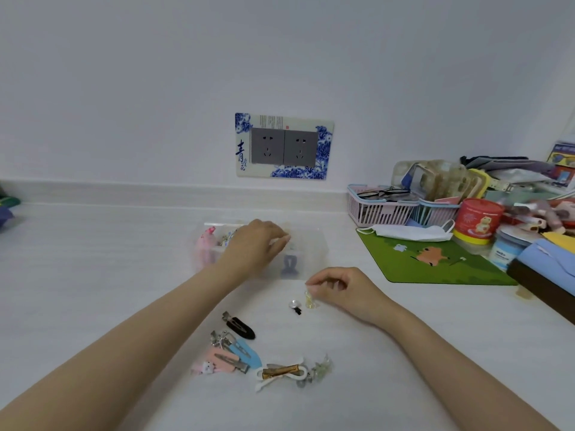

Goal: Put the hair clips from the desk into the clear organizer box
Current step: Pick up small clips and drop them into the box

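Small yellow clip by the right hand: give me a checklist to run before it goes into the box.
1. Right hand pinching the yellow clip: ok, fingertips are on it.
2. Clip lifted off the desk: cannot tell.
3. Clear box within reach, just beyond the right hand: ok.
4. Box opening free: not ok, the left hand is over it.
5. Left hand holding something: cannot tell, blurred.
6. Other clips out of the way: ok, the silver-and-black clip lies beside, apart.

Clear plastic organizer box (308, 244), matt white desk (93, 259)
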A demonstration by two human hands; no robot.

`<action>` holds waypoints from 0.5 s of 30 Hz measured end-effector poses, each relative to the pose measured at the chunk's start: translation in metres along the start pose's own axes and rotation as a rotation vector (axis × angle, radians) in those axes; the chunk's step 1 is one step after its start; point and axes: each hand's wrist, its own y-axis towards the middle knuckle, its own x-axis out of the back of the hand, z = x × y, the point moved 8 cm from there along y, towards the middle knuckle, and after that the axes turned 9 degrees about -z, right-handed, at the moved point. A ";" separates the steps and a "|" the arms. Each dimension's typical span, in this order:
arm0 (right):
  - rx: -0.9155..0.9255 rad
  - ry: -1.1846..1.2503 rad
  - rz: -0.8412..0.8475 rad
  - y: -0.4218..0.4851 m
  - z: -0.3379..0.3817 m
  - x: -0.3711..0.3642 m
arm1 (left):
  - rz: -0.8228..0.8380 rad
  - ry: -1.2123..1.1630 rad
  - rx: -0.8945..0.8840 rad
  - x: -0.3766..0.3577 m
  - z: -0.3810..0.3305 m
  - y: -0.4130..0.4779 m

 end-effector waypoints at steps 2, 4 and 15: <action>0.021 -0.038 0.043 -0.001 0.000 -0.002 | 0.035 0.007 -0.029 -0.006 0.002 -0.009; 0.049 -0.078 0.085 -0.001 0.000 -0.004 | 0.068 0.058 -0.081 -0.006 0.004 -0.019; 0.133 0.000 -0.011 -0.008 0.031 -0.001 | 0.020 -0.041 -0.133 0.029 0.007 -0.073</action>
